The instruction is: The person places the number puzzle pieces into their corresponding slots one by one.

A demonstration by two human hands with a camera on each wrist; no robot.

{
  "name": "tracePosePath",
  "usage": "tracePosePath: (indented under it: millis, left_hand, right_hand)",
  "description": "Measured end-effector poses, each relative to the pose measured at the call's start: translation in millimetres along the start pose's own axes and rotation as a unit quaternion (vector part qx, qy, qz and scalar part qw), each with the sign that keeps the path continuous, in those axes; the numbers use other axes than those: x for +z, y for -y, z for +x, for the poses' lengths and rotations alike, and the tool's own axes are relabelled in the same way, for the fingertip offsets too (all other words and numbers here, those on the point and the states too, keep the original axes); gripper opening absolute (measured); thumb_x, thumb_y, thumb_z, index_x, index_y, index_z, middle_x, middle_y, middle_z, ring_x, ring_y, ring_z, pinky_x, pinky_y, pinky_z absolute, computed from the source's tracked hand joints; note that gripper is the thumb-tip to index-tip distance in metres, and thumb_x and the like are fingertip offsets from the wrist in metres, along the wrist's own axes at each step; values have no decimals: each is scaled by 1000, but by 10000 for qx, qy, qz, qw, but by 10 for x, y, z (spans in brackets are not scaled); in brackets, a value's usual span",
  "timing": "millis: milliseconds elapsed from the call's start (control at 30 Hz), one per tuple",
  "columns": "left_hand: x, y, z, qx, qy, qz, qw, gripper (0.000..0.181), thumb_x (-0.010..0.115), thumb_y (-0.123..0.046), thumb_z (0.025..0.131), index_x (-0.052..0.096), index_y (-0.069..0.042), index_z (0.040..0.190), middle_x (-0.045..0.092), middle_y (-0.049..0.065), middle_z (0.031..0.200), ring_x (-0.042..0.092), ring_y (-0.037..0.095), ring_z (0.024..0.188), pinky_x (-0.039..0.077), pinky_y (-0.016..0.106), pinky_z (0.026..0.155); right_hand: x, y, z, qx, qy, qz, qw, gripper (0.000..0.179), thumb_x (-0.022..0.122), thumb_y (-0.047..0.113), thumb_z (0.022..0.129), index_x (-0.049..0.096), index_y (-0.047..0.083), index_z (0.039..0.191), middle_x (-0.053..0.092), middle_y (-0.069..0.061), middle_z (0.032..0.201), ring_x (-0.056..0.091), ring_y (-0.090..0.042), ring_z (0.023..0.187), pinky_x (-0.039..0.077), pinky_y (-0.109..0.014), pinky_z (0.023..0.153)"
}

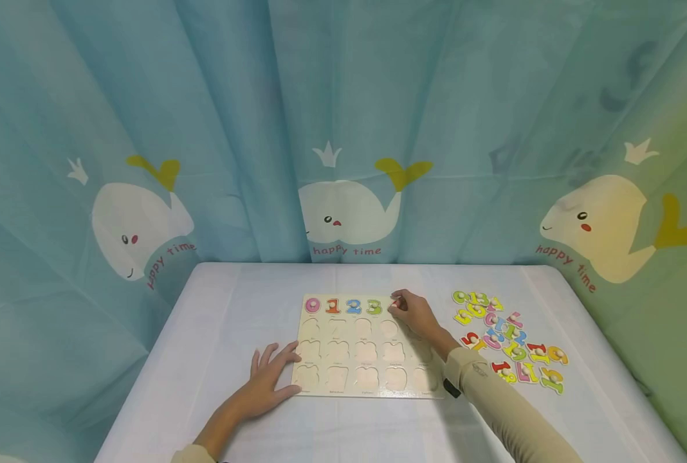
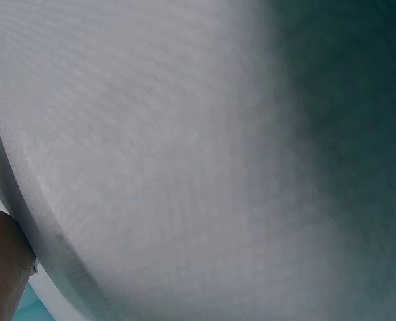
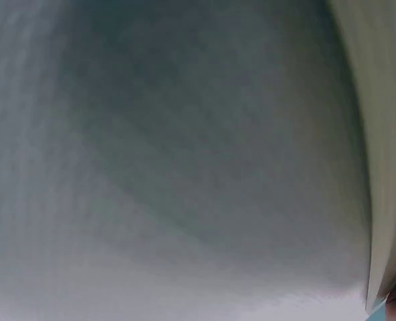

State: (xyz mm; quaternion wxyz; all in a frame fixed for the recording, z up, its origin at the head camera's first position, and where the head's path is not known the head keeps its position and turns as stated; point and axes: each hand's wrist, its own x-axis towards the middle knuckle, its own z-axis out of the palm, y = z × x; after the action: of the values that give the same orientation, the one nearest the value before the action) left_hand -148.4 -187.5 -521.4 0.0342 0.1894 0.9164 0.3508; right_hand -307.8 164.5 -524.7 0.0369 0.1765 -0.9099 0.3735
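A wooden number puzzle board (image 1: 343, 393) lies on the table with 0, 1, 2 and 3 in its top row and vacant recesses below. At the top right of the board, my right hand (image 1: 415, 315) pinches a red number puzzle piece (image 1: 393, 305), mostly hidden by the fingers. My left hand (image 1: 265, 382) touches the board's left edge with spread, relaxed fingers. In the left wrist view mostly pale cloth shows, with a bit of the left hand (image 2: 5, 267) at the lower left. Blurred cloth and sleeve fill most of the right wrist view.
Several loose number pieces (image 1: 515, 350), with small knobs, lie scattered and partly overlapping right of the board, beside my right forearm. A white cloth covers the table (image 1: 251, 302). Behind it hangs a blue curtain (image 1: 239, 128) printed with whales.
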Motion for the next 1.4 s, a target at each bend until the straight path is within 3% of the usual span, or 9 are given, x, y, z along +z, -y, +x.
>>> tracePosePath:
  millis: [100,300,633,1067,1267,1400]
  left_hand:
    - [-4,-4,8,-32,75,-36,10000,45,65,-37,86,50,-16,122,31,9,149,15,46,133,-12,66,100]
    - [7,21,0,-18,224,70,9997,46,64,-39,86,50,-16,123,31,10,149,15,46,133,-12,66,99]
    - [5,20,-13,30,75,34,10000,47,65,-37,85,51,-14,123,33,12,148,16,47,132,-10,68,98]
    - [11,28,-29,91,-139,-9,9999,45,67,-36,84,52,-15,121,35,12,147,18,47,131,-9,69,98]
    - [21,19,-8,173,-216,23,9996,49,68,-34,83,52,-13,124,36,12,146,19,47,130,-8,69,97]
    - [10,5,-7,118,-160,12,9998,47,67,-35,83,52,-14,123,36,11,146,19,47,131,-8,69,98]
  right_hand:
    - [-37,-7,-13,92,165,179,9997,32,67,15,88,60,-1,114,62,1,82,57,-13,73,48,-33,70]
    - [-149,14,-58,785,208,761,9938,37,57,28,95,57,2,122,67,-6,93,63,-23,88,50,-42,78]
    - [-360,-66,-121,848,-94,634,9943,34,58,20,94,57,-1,121,64,-11,95,62,-26,88,51,-38,72]
    - [-888,-507,-313,1040,-541,249,9928,32,55,15,95,56,-5,120,62,-15,96,61,-31,88,48,-30,62]
    - [-1223,-623,-405,1269,-608,-31,9900,35,49,16,98,51,-5,124,60,-22,102,59,-32,84,49,-31,57]
    - [-1383,-704,-457,1704,-696,-71,9829,37,47,20,98,48,-4,126,57,-23,106,57,-31,82,51,-35,52]
